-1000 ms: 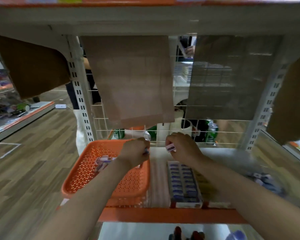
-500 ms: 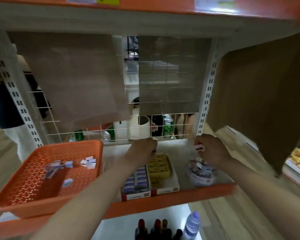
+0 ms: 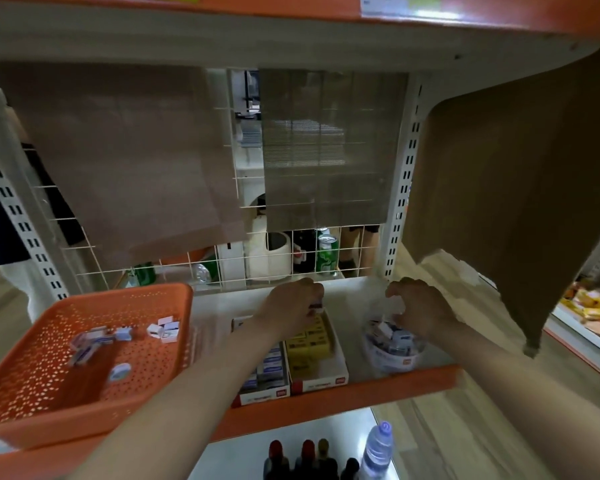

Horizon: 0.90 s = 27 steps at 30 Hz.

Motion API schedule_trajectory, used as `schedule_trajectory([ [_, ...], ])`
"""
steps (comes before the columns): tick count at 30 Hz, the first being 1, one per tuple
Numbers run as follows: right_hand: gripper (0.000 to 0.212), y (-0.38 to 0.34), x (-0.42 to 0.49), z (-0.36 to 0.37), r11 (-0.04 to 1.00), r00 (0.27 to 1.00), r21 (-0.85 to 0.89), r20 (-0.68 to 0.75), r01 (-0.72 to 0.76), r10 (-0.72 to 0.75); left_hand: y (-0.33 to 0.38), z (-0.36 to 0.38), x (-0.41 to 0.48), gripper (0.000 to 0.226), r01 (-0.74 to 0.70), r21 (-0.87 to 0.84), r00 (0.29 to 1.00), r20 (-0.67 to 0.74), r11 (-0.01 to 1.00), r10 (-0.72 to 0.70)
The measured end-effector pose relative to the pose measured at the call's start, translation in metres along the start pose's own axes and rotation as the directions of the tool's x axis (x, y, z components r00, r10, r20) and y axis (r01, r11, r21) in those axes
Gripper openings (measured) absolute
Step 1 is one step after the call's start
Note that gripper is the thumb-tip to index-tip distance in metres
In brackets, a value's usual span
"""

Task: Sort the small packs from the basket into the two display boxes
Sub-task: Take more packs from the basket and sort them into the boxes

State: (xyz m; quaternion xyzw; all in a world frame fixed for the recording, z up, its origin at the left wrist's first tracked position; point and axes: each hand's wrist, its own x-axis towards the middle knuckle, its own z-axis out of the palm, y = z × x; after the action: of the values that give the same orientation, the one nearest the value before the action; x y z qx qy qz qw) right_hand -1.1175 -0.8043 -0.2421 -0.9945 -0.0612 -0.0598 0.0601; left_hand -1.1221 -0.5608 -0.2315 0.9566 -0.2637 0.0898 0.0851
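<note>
An orange perforated basket (image 3: 142, 379) sits at the left of the shelf with several small packs (image 3: 163, 330) loose inside. Right of it stand two display boxes, one with blue-and-white packs (image 3: 261, 396) and one with yellow packs (image 3: 321, 382). My left hand (image 3: 290, 306) pinches a small pack (image 3: 316, 308) just above the far end of the yellow box. My right hand (image 3: 421, 311) hovers with loosely curled fingers over a round clear tub (image 3: 394, 362) of packs. No pack shows in its fingers.
Brown cardboard sheets (image 3: 129, 161) hang on the wire grid behind the shelf, and another (image 3: 510, 188) hangs at the right. Cans (image 3: 326, 255) stand behind the grid. Dark bottles (image 3: 305, 457) and a water bottle (image 3: 376, 452) stand on the lower shelf. A person (image 3: 0, 216) stands far left.
My view and both hands swung right from the basket. The left hand carried its pack over the yellow box. The right hand reached the tub, and its pack is no longer visible.
</note>
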Motion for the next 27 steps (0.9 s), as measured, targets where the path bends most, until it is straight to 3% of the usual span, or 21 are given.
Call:
schedule_trajectory([
  [6, 0.036, -0.052, 0.003, 0.007, 0.897, 0.975, 0.381, -0.094, 0.224, -0.203, 0.000, -0.007, -0.007, 0.052, 0.051, -0.134, 0.999, 0.000, 0.990, -0.052],
  [12, 0.031, -0.088, 0.007, 0.009, 0.826, 0.952, 0.474, -0.155, 0.305, -0.262, 0.003, -0.011, -0.011, 0.062, 0.032, -0.162, 0.999, -0.013, 0.986, -0.034],
  [16, 0.021, -0.094, 0.006, 0.011, 0.822, 0.951, 0.479, -0.178, 0.309, -0.254, 0.004, -0.014, -0.013, 0.060, 0.016, -0.168, 0.999, -0.025, 0.986, -0.021],
  [20, 0.018, -0.079, 0.005, 0.005, 0.885, 0.956, 0.370, -0.190, 0.282, -0.225, -0.004, -0.015, -0.018, 0.054, 0.022, -0.108, 1.000, -0.016, 0.994, -0.024],
  [27, 0.015, -0.005, -0.001, -0.008, 0.985, 0.985, 0.172, -0.169, 0.016, 0.014, -0.039, -0.008, -0.037, 0.032, 0.112, 0.010, 0.993, 0.042, 0.994, -0.112],
])
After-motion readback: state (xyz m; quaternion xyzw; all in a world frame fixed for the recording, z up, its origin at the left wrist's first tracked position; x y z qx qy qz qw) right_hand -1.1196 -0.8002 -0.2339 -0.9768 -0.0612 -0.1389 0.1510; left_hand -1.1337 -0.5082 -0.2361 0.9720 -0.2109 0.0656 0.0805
